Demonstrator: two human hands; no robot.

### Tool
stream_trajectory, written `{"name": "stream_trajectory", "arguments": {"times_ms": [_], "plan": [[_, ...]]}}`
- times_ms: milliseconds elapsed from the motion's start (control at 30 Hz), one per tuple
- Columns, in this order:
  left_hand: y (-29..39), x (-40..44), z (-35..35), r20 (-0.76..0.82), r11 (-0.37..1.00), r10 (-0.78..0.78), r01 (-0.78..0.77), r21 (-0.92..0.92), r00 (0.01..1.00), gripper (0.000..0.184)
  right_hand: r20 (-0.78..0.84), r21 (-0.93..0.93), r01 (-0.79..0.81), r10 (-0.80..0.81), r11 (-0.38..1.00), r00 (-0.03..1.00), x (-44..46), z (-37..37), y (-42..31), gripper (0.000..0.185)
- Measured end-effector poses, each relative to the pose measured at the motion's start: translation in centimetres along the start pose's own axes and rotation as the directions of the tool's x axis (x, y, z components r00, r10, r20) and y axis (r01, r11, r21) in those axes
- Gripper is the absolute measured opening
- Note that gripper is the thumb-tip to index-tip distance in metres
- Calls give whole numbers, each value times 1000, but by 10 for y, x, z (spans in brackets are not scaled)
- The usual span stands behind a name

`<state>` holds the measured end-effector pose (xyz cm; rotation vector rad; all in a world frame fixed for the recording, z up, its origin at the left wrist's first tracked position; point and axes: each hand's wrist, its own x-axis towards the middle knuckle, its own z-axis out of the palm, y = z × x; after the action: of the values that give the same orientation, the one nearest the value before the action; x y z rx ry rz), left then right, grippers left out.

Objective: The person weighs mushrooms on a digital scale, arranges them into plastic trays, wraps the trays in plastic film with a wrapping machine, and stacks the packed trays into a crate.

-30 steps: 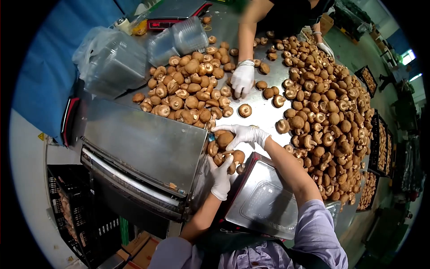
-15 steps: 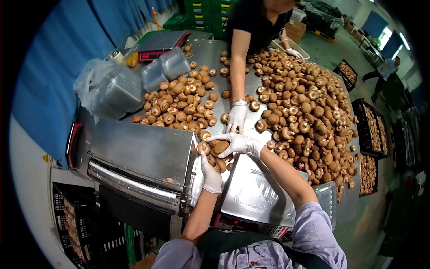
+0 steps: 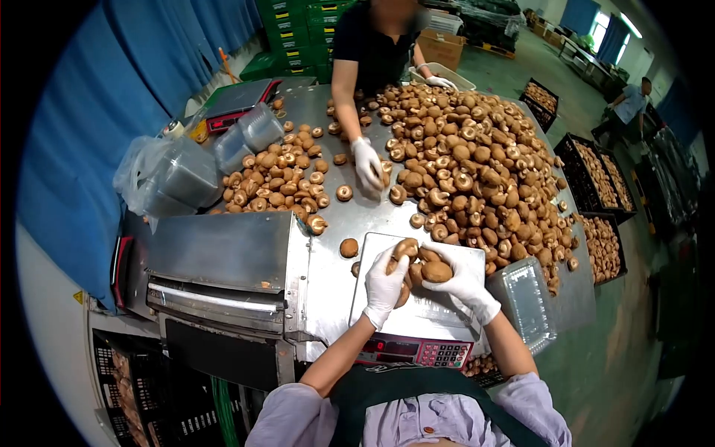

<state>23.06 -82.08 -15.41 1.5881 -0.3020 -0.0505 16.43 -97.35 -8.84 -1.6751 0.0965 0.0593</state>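
Note:
Both gloved hands are over the metal plate of a scale (image 3: 439, 324). My left hand (image 3: 384, 289) curls round several brown mushrooms (image 3: 406, 249) on the left of the bunch. On the right, my right hand (image 3: 463, 283) grips more mushrooms (image 3: 436, 271), one large cap showing at the thumb. The held mushrooms sit close together between the palms; whether they touch the plate I cannot tell. Clear plastic trays (image 3: 527, 305) lie just right of the scale. A loose mushroom (image 3: 348, 247) rests left of it.
A large mushroom pile (image 3: 477, 164) covers the table's right side, a smaller one (image 3: 275, 179) the left. A co-worker's gloved hand (image 3: 368, 165) reaches between them. Left are a metal machine (image 3: 220, 249) and bagged clear trays (image 3: 175, 175). Mushroom crates (image 3: 599, 246) stand on the floor at right.
My hands have moved right from beside the machine to over the scale, with mushrooms gathered in them. The co-worker's hand has drawn back from mine. The camera view has shifted.

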Motion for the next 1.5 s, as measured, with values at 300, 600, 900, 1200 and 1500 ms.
{"name": "stream_trajectory", "arguments": {"times_ms": [300,600,900,1200,1500], "plan": [[6,-4,-34,458,735,339,-535,417,822,47,-239,-773,-170,-33,611,970,-67,3,20,89],[9,-4,-53,597,764,275,-548,340,754,63,-165,-760,-40,-133,648,977,-89,-10,40,87],[-60,62,-101,115,757,-112,9,654,987,71,-379,-657,-111,-199,745,904,-114,-18,42,81],[-136,95,-78,311,649,-53,-203,733,949,44,-487,-604,-158,-205,781,849,-125,-17,37,74],[-91,125,-89,108,157,54,-115,981,993,41,-540,-569,-225,-153,791,828,-128,-22,38,62]]}}
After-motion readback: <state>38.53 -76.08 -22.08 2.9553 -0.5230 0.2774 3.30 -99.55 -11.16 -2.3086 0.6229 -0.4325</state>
